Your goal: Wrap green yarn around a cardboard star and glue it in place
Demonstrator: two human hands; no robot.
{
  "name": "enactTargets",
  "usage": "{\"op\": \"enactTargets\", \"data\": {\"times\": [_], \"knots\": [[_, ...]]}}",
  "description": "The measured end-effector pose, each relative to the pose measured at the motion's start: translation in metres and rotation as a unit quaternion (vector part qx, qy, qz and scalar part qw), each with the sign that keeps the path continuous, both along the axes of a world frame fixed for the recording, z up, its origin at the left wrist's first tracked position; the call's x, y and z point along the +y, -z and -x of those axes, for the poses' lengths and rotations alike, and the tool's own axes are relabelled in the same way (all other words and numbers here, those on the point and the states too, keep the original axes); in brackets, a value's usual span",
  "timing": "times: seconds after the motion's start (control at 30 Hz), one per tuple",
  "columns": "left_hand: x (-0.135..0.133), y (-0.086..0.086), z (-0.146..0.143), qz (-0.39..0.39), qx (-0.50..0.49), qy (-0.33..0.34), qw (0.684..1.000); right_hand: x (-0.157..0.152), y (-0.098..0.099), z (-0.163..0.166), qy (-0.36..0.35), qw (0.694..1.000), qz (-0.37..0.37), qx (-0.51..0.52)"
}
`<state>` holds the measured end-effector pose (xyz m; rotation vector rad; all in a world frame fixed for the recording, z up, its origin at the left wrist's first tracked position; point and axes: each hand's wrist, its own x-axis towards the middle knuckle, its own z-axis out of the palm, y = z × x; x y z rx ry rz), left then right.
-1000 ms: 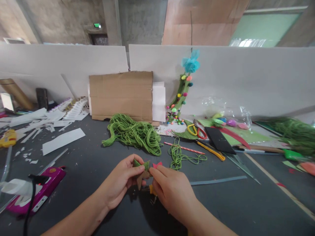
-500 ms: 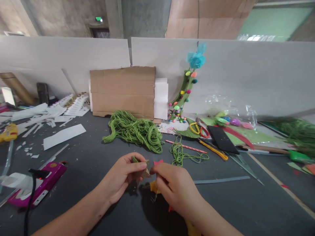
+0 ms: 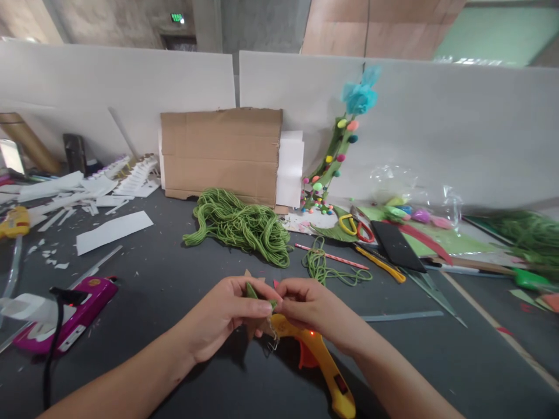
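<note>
Over the dark table my left hand (image 3: 222, 317) pinches a small green and brown craft piece (image 3: 257, 297). Fingertips of my right hand (image 3: 312, 305) are closed on the same piece from the right. A yellow and orange glue gun (image 3: 325, 366) lies on the table just under my right wrist, its nozzle pointing toward the piece. A small red paper scrap shows behind the fingers.
A heap of green cord (image 3: 240, 227) and a loose loop of it (image 3: 327, 267) lie behind my hands. A pink glue gun (image 3: 72, 314) rests at the left, white paper scraps (image 3: 113, 230) beyond. Cardboard (image 3: 220, 154), scissors (image 3: 356, 227), a pencil (image 3: 332, 256) and a decorated green cone (image 3: 334, 160) stand farther back.
My hands came closer together on the piece and my right hand shifted, uncovering the yellow glue gun below it. The view tilted down slightly.
</note>
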<state>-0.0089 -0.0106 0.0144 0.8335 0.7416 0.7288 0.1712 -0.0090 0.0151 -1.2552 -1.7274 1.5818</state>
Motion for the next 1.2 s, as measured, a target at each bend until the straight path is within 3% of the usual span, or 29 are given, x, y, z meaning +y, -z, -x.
{"op": "enactTargets", "data": {"times": [0.3,0.47,0.63,0.73,0.87,1.07,1.2], "knots": [[0.003,0.004,-0.002,-0.035,-0.022,-0.055,0.998,0.007,-0.002,0.001,0.032,0.983,-0.151,-0.099],[0.006,0.006,-0.004,-0.033,-0.033,-0.064,0.997,0.018,0.0,-0.004,0.04,0.95,-0.245,-0.188],[0.014,0.014,-0.004,-0.046,-0.018,-0.127,0.991,0.023,-0.009,-0.012,0.086,0.901,-0.292,-0.309],[0.023,0.016,0.001,-0.064,0.007,-0.165,0.984,0.004,-0.02,-0.024,0.112,0.872,-0.259,-0.4],[0.031,0.016,0.006,-0.089,0.029,-0.183,0.979,-0.039,-0.018,-0.034,0.078,0.866,-0.183,-0.459],[0.033,0.011,0.004,-0.118,0.058,-0.149,0.98,-0.064,0.013,-0.037,0.103,0.907,-0.126,-0.388],[0.035,0.01,0.012,-0.119,0.082,-0.132,0.981,-0.064,0.013,-0.044,0.105,0.942,-0.084,-0.309]]}}
